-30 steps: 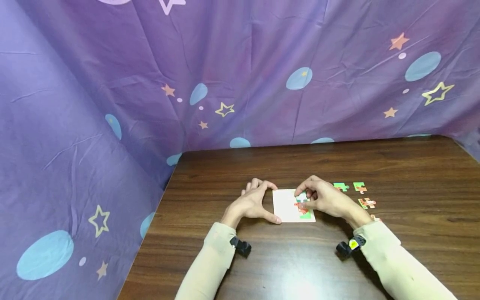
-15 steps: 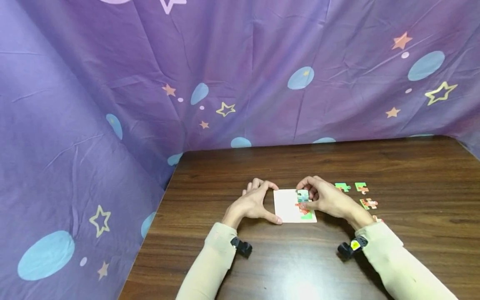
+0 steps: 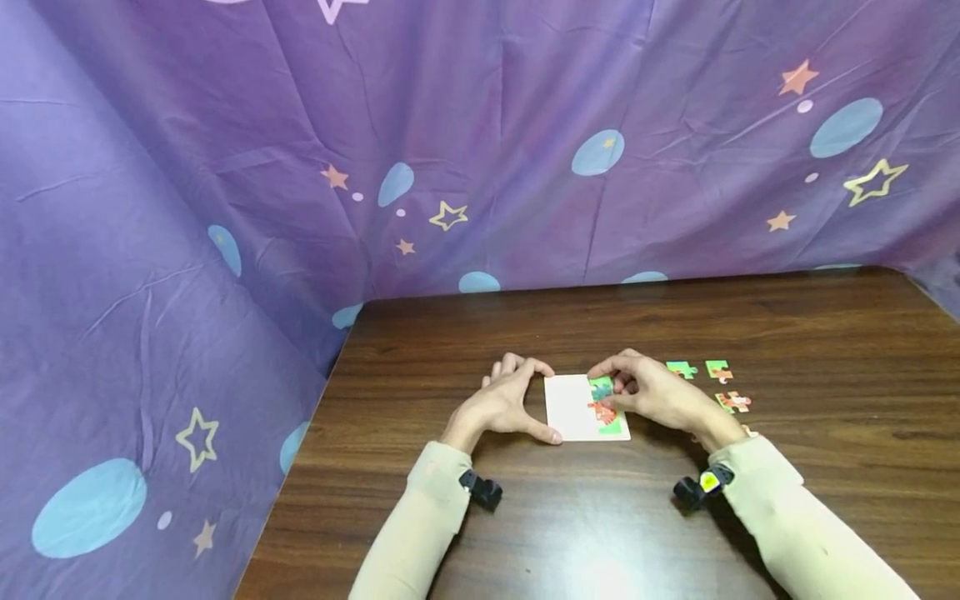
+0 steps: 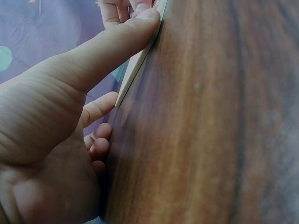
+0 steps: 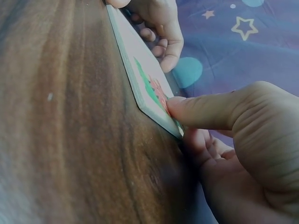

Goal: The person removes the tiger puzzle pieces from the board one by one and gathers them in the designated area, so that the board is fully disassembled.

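A small white puzzle board (image 3: 567,408) lies on the table, with coloured pieces along its right side. My left hand (image 3: 502,407) spans the board's left side, thumb at the near edge and index fingertip at the far left corner; the left wrist view shows the board's edge (image 4: 133,70) between them. With thumb and index finger, my right hand (image 3: 660,396) holds a green and teal puzzle piece (image 3: 602,388) at the board's far right. Nearer me sits a red and green piece (image 3: 606,414), with the right thumb at its upper edge. Part of the board's right side is hidden.
Right of the board lie loose puzzle pieces: a green one (image 3: 681,369), a green and orange one (image 3: 718,371), and a red and white one (image 3: 734,402). Another is mostly hidden by the right wrist. A purple curtain (image 3: 525,167) stands behind the brown table (image 3: 450,342).
The teal and green piece, tilted up in the right fingers half a second ago, now lies flat against the board above the red piece. The left hand has stayed in place.
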Demonstrator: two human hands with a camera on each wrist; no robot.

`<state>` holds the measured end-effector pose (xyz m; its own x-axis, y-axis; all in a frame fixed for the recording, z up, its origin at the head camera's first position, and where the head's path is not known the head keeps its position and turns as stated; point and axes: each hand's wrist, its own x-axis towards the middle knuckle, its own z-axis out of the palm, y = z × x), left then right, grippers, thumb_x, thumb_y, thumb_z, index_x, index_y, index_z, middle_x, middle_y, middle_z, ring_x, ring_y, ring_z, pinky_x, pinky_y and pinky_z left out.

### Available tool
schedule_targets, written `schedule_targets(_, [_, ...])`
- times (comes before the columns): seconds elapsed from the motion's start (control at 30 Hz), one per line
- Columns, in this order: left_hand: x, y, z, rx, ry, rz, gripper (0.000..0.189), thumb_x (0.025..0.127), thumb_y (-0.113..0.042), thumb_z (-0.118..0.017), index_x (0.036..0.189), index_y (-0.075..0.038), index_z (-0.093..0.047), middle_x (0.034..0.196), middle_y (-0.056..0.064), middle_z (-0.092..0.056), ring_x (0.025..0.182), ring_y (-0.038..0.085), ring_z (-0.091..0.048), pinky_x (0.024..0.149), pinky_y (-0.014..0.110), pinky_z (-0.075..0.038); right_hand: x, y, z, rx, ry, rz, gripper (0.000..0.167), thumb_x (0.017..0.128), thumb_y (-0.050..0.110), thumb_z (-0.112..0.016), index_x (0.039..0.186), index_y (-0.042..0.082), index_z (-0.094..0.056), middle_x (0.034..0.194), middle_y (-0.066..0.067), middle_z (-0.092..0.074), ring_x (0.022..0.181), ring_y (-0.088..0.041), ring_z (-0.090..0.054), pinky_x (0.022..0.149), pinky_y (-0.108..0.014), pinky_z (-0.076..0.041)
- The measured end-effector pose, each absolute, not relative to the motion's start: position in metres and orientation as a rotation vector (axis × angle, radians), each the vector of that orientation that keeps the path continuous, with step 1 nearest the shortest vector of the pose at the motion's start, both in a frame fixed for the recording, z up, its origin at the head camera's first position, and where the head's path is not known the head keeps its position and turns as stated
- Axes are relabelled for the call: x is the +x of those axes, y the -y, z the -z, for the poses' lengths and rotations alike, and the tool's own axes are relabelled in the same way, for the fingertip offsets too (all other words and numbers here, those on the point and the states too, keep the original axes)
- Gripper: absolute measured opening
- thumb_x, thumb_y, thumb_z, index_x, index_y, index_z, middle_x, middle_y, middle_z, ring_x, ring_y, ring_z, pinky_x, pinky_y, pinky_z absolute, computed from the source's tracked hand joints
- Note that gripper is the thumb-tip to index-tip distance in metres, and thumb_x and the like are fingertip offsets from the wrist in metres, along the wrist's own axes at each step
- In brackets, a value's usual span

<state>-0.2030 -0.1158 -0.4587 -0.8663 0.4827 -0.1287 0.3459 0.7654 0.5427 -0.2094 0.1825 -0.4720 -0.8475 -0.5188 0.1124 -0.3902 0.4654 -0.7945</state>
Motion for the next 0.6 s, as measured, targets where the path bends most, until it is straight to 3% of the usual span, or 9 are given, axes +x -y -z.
schedule_targets(0.6, [-0.2040,0.1162,0.4582,0.636,-2.700,-0.750,0.101,0.072,-0.053,-0.105,0.154,-0.030,-0.051,0.146,0.006,-0.042,0.131,0.026,-0.040,0.107,0.040,-0.035,-0.2099,-0.1843,0.4711,-0.825,-2.556,1.306,0.042,0.096,-0.001,-0.082,0.137,0.006,-0.075,0.112,-0.011,-0.062,0.096,-0.020,-0.059,0.078,-0.026,-0.051])
